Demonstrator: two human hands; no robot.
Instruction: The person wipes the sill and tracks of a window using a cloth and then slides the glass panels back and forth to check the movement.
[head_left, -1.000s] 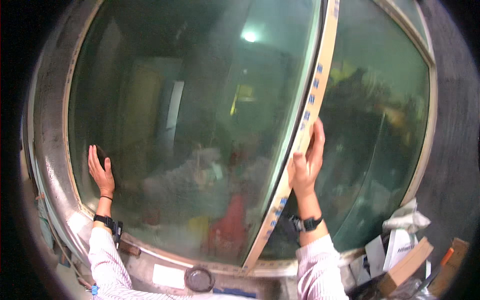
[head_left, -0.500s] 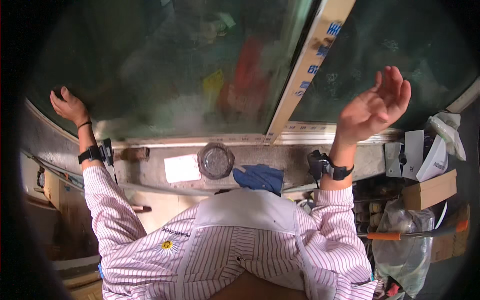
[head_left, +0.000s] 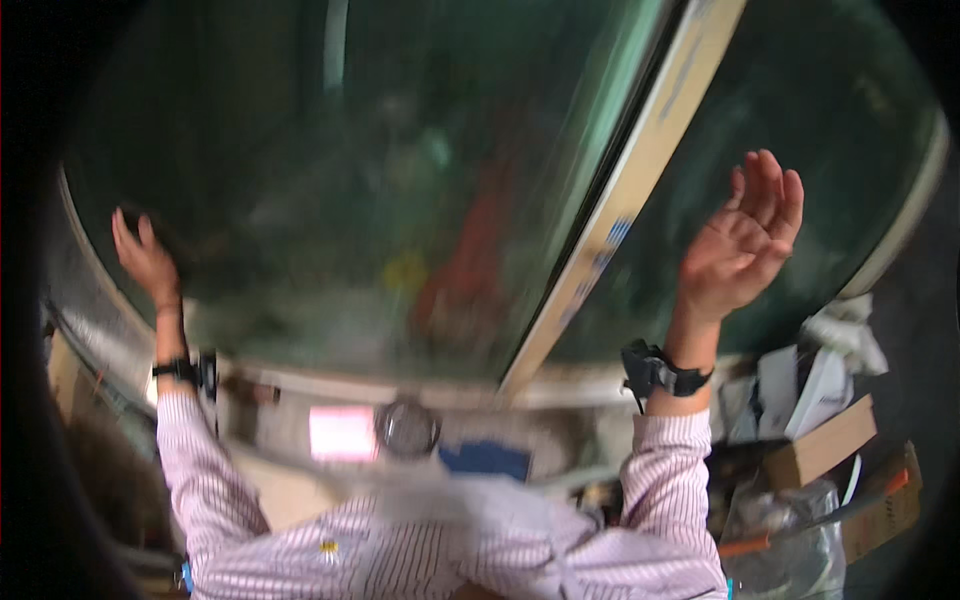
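A large glass window pane (head_left: 330, 190) fills the upper view, with a pale wooden frame bar (head_left: 640, 170) running diagonally through it. My left hand (head_left: 145, 258) rests flat against the lower left of the glass, fingers spread. My right hand (head_left: 742, 240) is raised and open in front of the right pane, palm showing, touching nothing. Both wrists wear dark bands below striped shirt sleeves. The picture is blurred by motion.
On the sill below the glass lie a round lidded jar (head_left: 407, 428), a white card (head_left: 341, 433) and a blue cloth (head_left: 487, 458). Cardboard boxes (head_left: 822, 445), papers and a plastic bag (head_left: 775, 525) crowd the lower right.
My right hand has come off the wooden frame bar and now hangs open in the air. The view swung down and back up; my left hand stays on the glass.
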